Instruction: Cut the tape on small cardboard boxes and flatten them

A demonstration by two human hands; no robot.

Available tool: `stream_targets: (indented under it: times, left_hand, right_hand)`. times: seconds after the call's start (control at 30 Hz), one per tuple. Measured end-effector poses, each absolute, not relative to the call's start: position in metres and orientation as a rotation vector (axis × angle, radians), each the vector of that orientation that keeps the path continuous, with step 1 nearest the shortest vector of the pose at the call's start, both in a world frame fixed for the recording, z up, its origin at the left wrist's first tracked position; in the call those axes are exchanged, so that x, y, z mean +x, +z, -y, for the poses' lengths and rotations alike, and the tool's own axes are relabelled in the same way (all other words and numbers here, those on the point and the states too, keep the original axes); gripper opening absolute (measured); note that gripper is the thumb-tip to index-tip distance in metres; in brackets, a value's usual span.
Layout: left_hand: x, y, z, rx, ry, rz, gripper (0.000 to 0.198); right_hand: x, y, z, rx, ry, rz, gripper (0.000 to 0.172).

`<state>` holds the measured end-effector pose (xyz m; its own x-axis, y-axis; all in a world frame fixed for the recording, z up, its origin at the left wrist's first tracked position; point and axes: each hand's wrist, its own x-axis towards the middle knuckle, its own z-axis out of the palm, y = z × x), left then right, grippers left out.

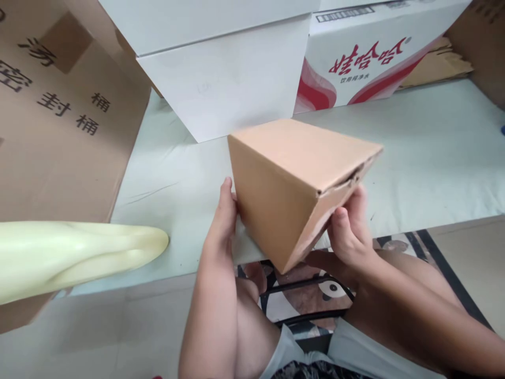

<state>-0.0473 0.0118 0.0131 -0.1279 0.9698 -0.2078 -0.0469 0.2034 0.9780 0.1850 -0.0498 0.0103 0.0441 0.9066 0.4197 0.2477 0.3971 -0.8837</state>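
Observation:
A small plain brown cardboard box (292,179) is held tilted in the air between both hands, one corner pointing down toward my lap. My left hand (221,221) presses flat against its left side, fingers stretched upward. My right hand (349,231) grips the right end, thumb on the flap where a seam gapes slightly. The box hangs over the near edge of a pale sheet-covered surface (434,158).
A large white box (232,73) stands just behind, beside a white and red printed carton (355,58). A big brown carton with black characters (59,116) fills the left. A pale yellow-green object (79,255) juts in from the left. My knees and a patterned mat (311,300) lie below.

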Motion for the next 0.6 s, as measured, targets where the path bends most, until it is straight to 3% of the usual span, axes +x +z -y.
stream_targets:
  times: [0.13, 0.27, 0.37, 0.6]
  left_hand:
    - [-0.036, 0.015, -0.011, 0.879, 1.273, -1.345, 0.044]
    - [-0.029, 0.014, -0.009, 0.761, 1.176, -1.262, 0.073]
    - [-0.027, 0.013, -0.011, 0.724, 1.179, -1.243, 0.076]
    - [-0.033, -0.001, -0.017, 0.671, 1.249, -1.335, 0.069]
  right_hand:
    - [0.184, -0.001, 0.047, -1.179, 0.814, 1.251, 0.023]
    - [0.182, -0.004, 0.044, -1.118, 0.821, 1.162, 0.018]
    - [0.181, -0.001, 0.042, -1.153, 0.790, 1.241, 0.015]
    - [0.190, -0.005, 0.044, -1.168, 1.075, 1.415, 0.059]
